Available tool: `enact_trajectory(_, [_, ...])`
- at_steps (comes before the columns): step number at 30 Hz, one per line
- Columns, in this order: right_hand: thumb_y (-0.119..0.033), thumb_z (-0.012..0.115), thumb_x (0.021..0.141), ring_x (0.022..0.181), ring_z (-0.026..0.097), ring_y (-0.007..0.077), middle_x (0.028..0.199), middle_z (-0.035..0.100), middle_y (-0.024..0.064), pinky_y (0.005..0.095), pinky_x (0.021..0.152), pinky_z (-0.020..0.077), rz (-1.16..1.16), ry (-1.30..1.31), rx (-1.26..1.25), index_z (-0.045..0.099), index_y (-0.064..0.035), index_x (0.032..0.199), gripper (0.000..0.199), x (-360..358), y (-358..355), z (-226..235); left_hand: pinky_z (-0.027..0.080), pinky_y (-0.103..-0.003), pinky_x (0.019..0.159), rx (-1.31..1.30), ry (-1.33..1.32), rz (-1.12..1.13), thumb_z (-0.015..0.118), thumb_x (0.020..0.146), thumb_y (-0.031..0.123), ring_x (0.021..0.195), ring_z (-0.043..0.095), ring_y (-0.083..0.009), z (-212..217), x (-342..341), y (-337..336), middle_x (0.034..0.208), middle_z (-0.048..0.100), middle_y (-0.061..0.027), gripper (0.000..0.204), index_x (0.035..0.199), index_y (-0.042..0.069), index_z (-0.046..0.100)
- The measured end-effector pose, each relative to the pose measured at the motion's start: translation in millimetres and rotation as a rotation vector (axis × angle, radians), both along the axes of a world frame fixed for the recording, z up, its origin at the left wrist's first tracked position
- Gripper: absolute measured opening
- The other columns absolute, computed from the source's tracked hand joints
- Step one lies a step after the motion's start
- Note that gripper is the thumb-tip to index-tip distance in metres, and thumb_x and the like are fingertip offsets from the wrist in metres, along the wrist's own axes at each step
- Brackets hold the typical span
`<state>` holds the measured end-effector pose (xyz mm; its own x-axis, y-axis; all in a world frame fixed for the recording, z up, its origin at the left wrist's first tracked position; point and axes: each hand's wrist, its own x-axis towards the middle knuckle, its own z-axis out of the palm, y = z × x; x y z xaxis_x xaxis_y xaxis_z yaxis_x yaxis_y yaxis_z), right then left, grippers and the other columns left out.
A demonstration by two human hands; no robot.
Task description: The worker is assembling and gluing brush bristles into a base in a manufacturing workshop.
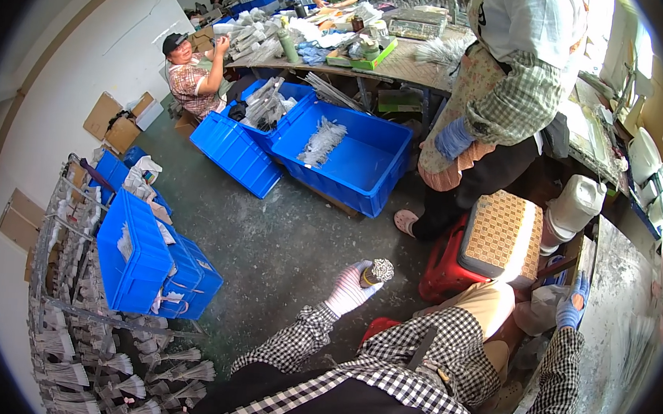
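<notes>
My left hand (351,288), in a pale striped glove, reaches out over the floor. Its fingers are wrapped round a short dark bundle (378,272) whose round end is speckled black and white. What the bundle is made of is too small to tell. On the right, my right hand (572,307), in a blue glove, rests at the near edge of a worn workbench (611,280) with its fingers stretched out and nothing seen in them. Pale thin strands (632,355) lie on that bench, beyond the hand.
A person (509,89) stands ahead, beside a red stool with a patterned cushion (503,230). Blue bins (380,164) stand mid-floor before a cluttered table; another person (195,74) sits left of them. More blue bins (139,259) and a rack of grey bundles (76,343) are at left.
</notes>
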<state>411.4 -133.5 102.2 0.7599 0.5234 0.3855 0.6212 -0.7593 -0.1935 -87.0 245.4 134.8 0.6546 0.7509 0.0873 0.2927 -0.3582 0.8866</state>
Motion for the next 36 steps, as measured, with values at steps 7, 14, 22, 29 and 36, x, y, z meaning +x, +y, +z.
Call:
enact_trajectory(7, [0.011,0.056,0.069,0.135,0.04,0.0353,0.144,0.044,0.0191,0.0374,0.116,0.0315,-0.035,-0.056,-0.035,0.043,-0.002,0.142,0.075,24,-17,-28,0.052,-0.037,0.086,0.035,0.067,0.008,0.078,0.078,0.02,0.096,0.067,-0.0285,13,5,5,0.104,0.068,-0.0144,0.041,0.112,0.003,0.062])
enact_trajectory(14, [0.012,0.051,0.071,0.137,0.038,0.0348,0.144,0.043,0.0211,0.0382,0.117,0.0294,-0.066,0.029,0.039,0.042,-0.001,0.143,0.073,-2,-4,12,0.052,-0.038,0.087,0.13,0.07,0.013,0.077,0.081,0.025,0.098,0.066,-0.0305,6,19,23,0.104,0.068,-0.0152,0.041,0.113,0.003,0.062])
enact_trajectory(22, [0.001,0.053,0.068,0.136,0.035,0.0405,0.146,0.041,0.0227,0.0425,0.118,0.0261,-0.084,0.117,-0.083,0.042,0.0012,0.141,0.074,-23,-3,21,0.053,-0.035,0.085,-0.017,0.083,0.046,0.08,0.076,0.021,0.094,0.068,-0.0261,-18,0,34,0.101,0.07,-0.0135,0.038,0.106,0.004,0.065])
enact_trajectory(29, [0.003,0.053,0.069,0.136,0.037,0.0391,0.145,0.042,0.0208,0.0422,0.117,0.0284,-0.065,0.033,-0.127,0.04,0.0001,0.142,0.074,-26,2,35,0.052,-0.037,0.081,0.059,0.087,0.063,0.08,0.075,0.021,0.089,0.067,-0.0301,-7,22,59,0.095,0.068,-0.0145,0.034,0.1,0.003,0.065])
enact_trajectory(36, [0.001,0.059,0.069,0.132,0.041,0.04,0.141,0.045,0.0212,0.0425,0.112,0.0346,-0.081,-0.048,-0.15,0.039,-0.0022,0.144,0.077,-15,7,37,0.053,-0.034,0.084,-0.079,0.002,-0.14,0.078,0.077,0.014,0.093,0.068,-0.0243,2,46,94,0.099,0.07,-0.0139,0.032,0.104,0.001,0.066])
